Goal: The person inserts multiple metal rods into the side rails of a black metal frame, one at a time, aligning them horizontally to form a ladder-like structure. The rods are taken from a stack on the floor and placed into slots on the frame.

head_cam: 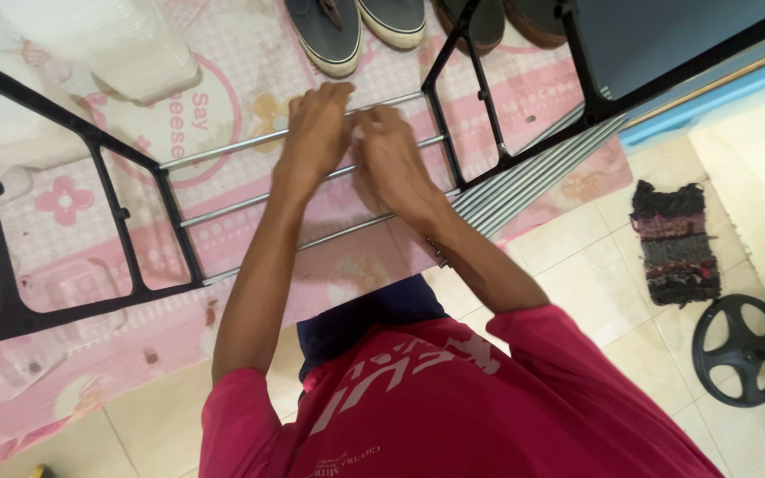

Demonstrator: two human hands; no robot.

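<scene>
A black shoe-rack frame (126, 221) lies on a pink patterned mat (64, 204), with silver rods (223, 146) running between its side pieces. My left hand (316, 133) and my right hand (391, 159) are pressed together over the middle of these rods. The left hand's fingers curl over the upper rod, and the right hand closes on the rod just below. Motion blur hides the fingertips where the two hands meet. My red shirt fills the bottom of the view.
A bundle of loose silver rods (533, 168) lies to the right under another black frame piece (666, 80). Shoes (329, 35) sit at the top, a white plastic container (108, 44) at top left. A dark knitted cloth (675, 243) and a black wheel-shaped part (741, 350) lie on the tiles.
</scene>
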